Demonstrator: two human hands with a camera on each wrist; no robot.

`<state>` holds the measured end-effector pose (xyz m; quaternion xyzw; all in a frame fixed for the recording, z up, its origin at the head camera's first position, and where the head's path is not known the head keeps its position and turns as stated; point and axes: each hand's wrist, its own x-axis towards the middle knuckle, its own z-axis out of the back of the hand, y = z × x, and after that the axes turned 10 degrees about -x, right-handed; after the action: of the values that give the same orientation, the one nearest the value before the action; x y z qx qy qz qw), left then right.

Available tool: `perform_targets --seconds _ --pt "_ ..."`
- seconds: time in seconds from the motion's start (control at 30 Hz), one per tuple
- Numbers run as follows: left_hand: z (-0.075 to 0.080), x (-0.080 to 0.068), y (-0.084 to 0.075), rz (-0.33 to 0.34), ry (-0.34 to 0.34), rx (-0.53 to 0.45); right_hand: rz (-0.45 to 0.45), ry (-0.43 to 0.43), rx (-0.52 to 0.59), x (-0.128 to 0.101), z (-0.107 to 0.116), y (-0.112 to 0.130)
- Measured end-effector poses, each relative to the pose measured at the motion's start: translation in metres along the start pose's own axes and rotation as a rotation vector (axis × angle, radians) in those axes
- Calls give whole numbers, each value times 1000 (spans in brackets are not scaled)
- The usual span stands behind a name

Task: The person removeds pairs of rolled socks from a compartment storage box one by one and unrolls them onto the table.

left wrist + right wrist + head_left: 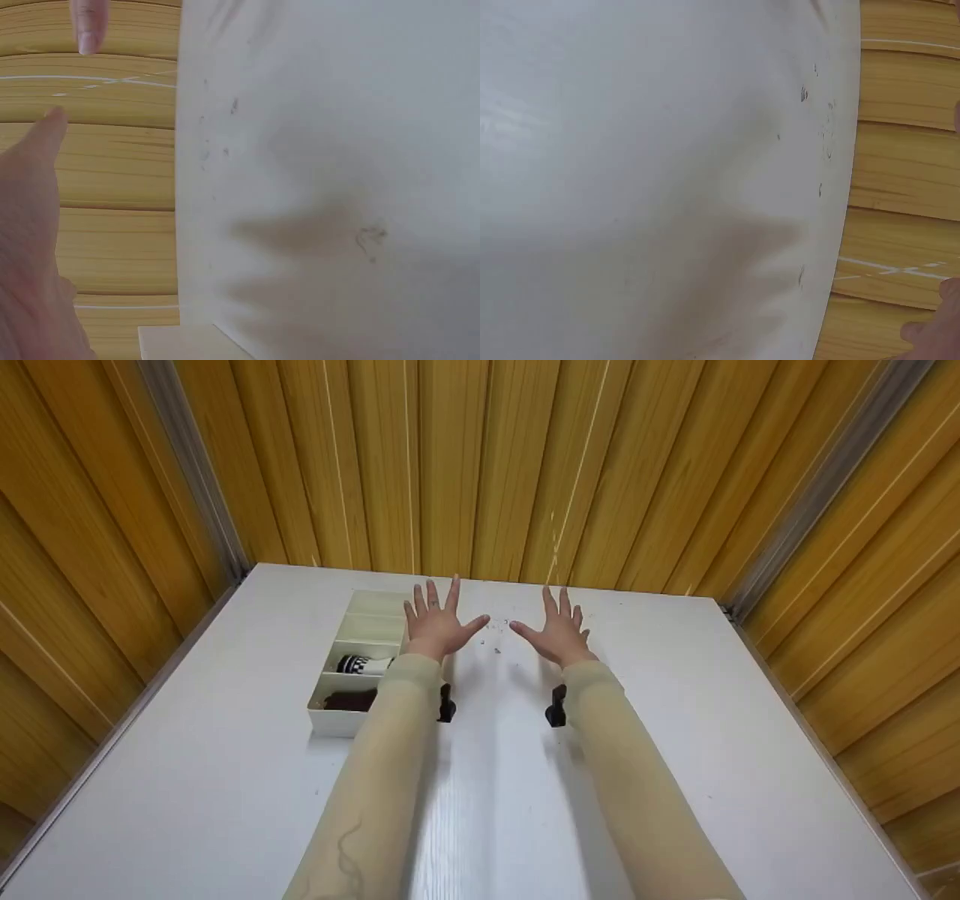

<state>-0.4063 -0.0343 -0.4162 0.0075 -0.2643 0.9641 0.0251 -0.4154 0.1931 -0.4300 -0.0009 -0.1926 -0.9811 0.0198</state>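
Both hands are held out over the far part of a white table [225, 780], palms down and fingers spread, and nothing is gripped by either. The left hand [436, 622] is seen just beside the right edge of a cream divided tray [330, 720], over the tray's far end; whether the tray is touched cannot be told. A ring is worn on one finger of that hand. The right hand [556, 631] is held a little apart from the left, with the thumbs pointed toward each other and a patch of small dark specks [496, 636] lying on the table between them. The tray is set on the left half of the table, lengthwise toward the wall, and is split into several compartments: a black-and-white checked rolled item [360, 664] is lodged in one compartment and a dark maroon item [349, 700] in the nearest one, while the two far compartments are partly hidden by the left hand. Pale sleeves [390, 765] are worn on both forearms, and a small black device [556, 706] is strapped under each wrist. In the left wrist view a thumb and a fingertip [88, 30] are seen straight against a wall of yellow wooden boards [112, 165], with the table edge beside them. In the right wrist view only the table surface, the boards and the rim of the right hand at the lower corner are shown.
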Motion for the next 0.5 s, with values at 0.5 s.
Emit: perform_targets --seconds 0.5 --pt "88 -32 58 131 -30 -337 126 -35 575 -10 -28 61"
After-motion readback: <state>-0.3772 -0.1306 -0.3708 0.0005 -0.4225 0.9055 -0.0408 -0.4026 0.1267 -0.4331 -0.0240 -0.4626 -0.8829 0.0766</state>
